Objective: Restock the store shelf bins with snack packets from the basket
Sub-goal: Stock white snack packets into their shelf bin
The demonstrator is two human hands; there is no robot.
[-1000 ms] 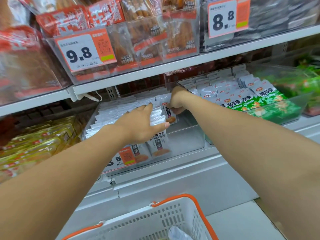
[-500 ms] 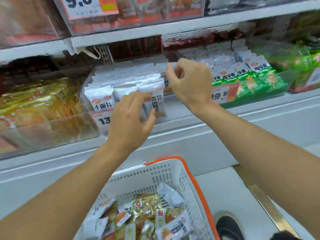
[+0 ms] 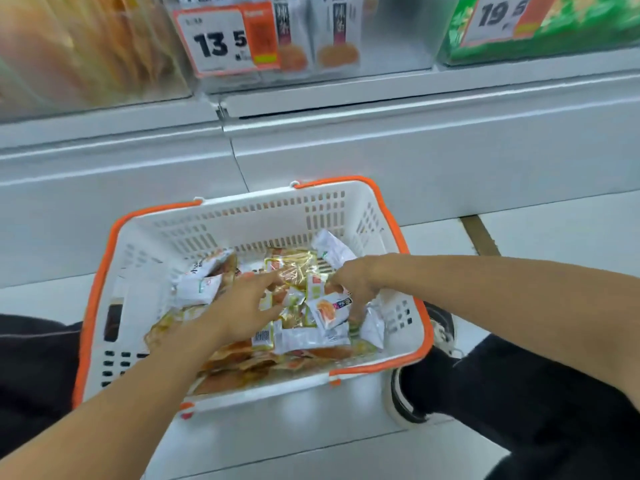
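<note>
A white basket (image 3: 242,216) with slotted walls is being shown, edged by an orange rim (image 3: 95,289). Inside it, white packets (image 3: 332,311) printed with orange pictures are being mixed with clear gold-tinted packets (image 3: 292,268) and orange-brown ones (image 3: 242,372). Above, a white price tag (image 3: 214,41) with black digits and an orange panel is being displayed; a second tag (image 3: 498,17) in the same colours is being set against green packets (image 3: 561,32). The shelf (image 3: 381,133) front is being seen as pale grey. Black trousers (image 3: 540,403) and a black shoe (image 3: 412,396) with a white sole are being worn.
</note>
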